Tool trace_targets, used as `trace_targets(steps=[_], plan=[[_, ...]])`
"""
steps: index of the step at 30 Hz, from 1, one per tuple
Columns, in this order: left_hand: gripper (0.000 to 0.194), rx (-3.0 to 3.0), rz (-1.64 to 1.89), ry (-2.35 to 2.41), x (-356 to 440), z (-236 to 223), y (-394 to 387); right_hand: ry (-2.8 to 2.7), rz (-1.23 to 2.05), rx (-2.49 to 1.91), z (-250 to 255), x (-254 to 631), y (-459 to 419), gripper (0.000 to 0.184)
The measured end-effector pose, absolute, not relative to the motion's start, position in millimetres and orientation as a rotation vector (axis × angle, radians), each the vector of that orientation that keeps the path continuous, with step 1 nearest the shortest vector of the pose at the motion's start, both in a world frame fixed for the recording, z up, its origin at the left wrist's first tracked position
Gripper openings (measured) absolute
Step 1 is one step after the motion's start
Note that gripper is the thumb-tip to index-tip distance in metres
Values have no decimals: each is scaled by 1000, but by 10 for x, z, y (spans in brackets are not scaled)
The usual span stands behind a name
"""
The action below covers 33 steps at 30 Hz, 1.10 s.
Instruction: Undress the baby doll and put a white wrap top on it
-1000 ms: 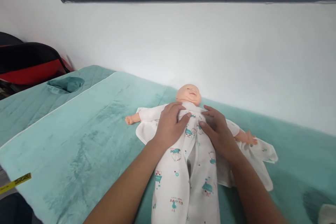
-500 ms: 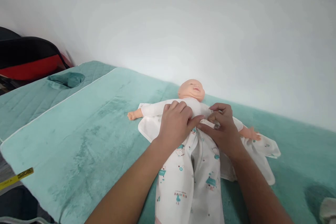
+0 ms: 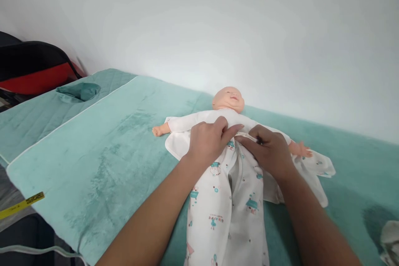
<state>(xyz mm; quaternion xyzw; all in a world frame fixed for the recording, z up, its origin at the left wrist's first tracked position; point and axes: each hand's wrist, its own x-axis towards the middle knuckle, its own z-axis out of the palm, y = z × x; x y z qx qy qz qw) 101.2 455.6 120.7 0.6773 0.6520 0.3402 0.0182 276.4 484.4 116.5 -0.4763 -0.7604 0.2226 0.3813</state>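
Observation:
A baby doll (image 3: 229,99) lies on its back with its arms spread, dressed in a white long-sleeved top (image 3: 187,122). White printed pants (image 3: 210,212) cover its legs and reach up to its middle. My left hand (image 3: 208,138) pinches the waistband on the left side, thumb pointing inward. On the other side of the waist, my right hand (image 3: 270,149) has its fingers curled round the same band. An open white printed garment (image 3: 311,178) is spread beneath the doll, its sleeve out to the right.
The doll rests on a teal plush cover (image 3: 102,166) against a white wall (image 3: 174,33). A black and red chair (image 3: 34,70) stands at the far left. A yellow strip (image 3: 21,204) and a white cable (image 3: 40,250) are at lower left. Some pale cloth (image 3: 390,239) lies at lower right.
My right fingers have come down from the doll's chest and closed lower, at the waistband. My left hand keeps nearly the same place. The view has shifted slightly.

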Motion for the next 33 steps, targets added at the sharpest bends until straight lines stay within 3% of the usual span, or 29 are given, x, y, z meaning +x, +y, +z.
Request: trace_targets(steps=[13, 18, 25, 29, 33], plan=[[38, 1954, 1137, 1814, 690, 922, 4215, -2100, 863, -1343, 1039, 3083, 4469, 34], [30, 1822, 1054, 1642, 500, 852, 3940, -2022, 1006, -1346, 961, 3173, 4242, 39], [51, 1730, 1001, 1580, 457, 862, 3628, -1779, 833, -1491, 849, 3011, 3972, 44], [39, 1820, 1003, 1656, 494, 799, 3529, -1694, 648, -1521, 814, 2909, 3854, 42], [26, 1931, 1037, 1746, 544, 769, 3461, -1640, 694, -1480, 804, 2855, 3772, 32]])
